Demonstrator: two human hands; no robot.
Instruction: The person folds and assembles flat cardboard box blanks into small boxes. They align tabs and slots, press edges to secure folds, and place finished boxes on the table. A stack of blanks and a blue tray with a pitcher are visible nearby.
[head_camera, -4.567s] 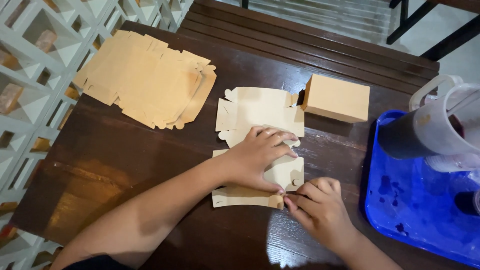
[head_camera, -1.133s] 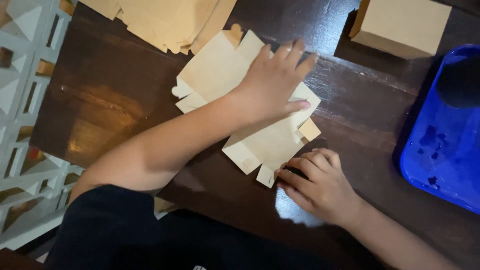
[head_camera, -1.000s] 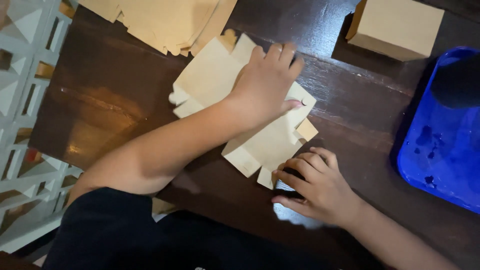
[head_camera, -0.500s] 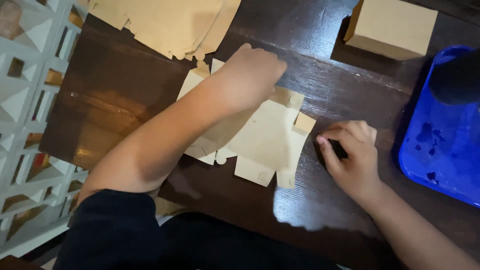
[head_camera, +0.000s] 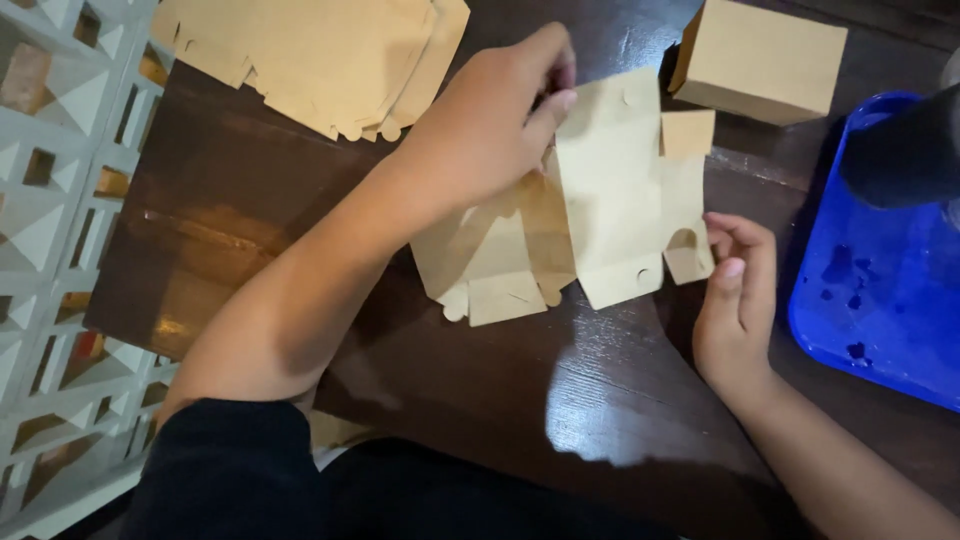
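- One flat tan die-cut cardboard box blank (head_camera: 600, 215) lies partly folded near the middle of the dark brown wooden table (head_camera: 250, 230), its long axis running roughly from the table's near-left toward its far-right, where one panel stands raised.
- Left hand (head_camera: 490, 130) pinches the raised panel's upper left edge between thumb and forefingers, fingers drawn together; it sits over the blank's far side and is the nearer hand.
- Right hand (head_camera: 735, 300) rests just beside the blank's right-hand tabs, fingers loosely curled and gripping nothing; whether the fingertips touch the small tab cannot be told.
- Left hand and forearm hide the blank's left panels, so the fold line there is hard to make out.
- Finished tan cardboard box (head_camera: 765, 60) stands near the far edge, just beyond the blank.
- Stack of flat tan blanks (head_camera: 320, 50) lies toward the far-left corner, cut off by the frame.
- Blue plastic tray (head_camera: 880, 290) sits at the right edge, a dark container in it only partly visible.
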